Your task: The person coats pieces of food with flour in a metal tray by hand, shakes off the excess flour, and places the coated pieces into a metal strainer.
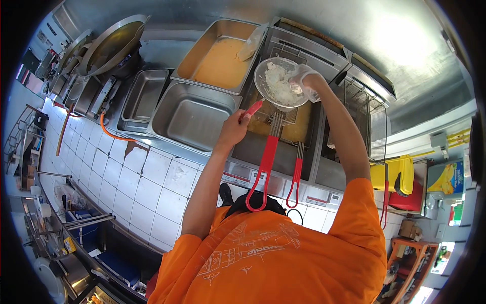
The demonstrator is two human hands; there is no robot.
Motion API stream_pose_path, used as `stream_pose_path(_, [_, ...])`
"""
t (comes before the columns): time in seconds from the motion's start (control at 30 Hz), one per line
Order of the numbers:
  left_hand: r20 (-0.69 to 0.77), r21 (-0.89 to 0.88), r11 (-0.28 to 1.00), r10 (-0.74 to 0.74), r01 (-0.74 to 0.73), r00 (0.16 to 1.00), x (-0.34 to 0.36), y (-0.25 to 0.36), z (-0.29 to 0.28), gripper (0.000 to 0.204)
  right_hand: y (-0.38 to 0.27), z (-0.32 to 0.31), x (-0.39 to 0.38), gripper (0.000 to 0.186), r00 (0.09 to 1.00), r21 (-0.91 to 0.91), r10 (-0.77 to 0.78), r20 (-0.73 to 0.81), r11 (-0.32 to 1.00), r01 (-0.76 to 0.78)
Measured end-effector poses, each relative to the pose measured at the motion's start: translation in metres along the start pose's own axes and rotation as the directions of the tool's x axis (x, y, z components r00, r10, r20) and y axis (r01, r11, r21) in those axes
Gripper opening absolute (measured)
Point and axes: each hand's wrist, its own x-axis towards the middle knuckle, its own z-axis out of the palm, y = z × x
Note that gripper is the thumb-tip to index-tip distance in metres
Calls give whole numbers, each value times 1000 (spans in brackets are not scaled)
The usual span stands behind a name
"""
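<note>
A round strainer (259, 81) with a red handle is held over the fryer (311, 124) by my left hand (233, 129), its fingers wrapped round the handle. White, flour-coated pieces (277, 83) are heaped in the strainer. My right hand (307, 84), in a clear plastic glove, reaches over the strainer's right side and touches the pieces; its fingertips are partly hidden among them. Below the strainer, a fryer basket with a red handle (268, 154) sits in the brownish oil. A second red handle (297, 172) runs beside it.
Left of the fryer stand an unfilled steel pan (195, 114) and a deep pan of orange-tan liquid (207, 63) with a plastic-wrapped item (249, 48). A smaller tray (146, 96) and a large wok (114, 45) lie further left. More wire baskets (377, 129) hang right, near a yellow bin (392, 175).
</note>
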Motion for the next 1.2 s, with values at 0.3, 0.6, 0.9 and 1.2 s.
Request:
stream_pose_path(0.3, [22, -67, 996, -50, 52, 998, 2, -8, -3, 35, 66, 19, -43, 33, 957, 703, -137, -255, 654, 281])
stream_pose_path(0.6, [-11, -9, 999, -43, 43, 999, 0, -7, -9, 36, 104, 203, -86, 26, 929, 969, 333, 162, 126, -214])
stream_pose_path(0.9, [59, -13, 986, -167, 168, 984, -11, 10, -7, 38, 161, 284, 22, 23, 968, 721, 245, 52, -680, 133])
stream_pose_path(1.2, [37, -40, 992, -116, 117, 993, -13, 10, -8, 35, 104, 151, -30, 13, 655, 769, 749, 98, -475, 428])
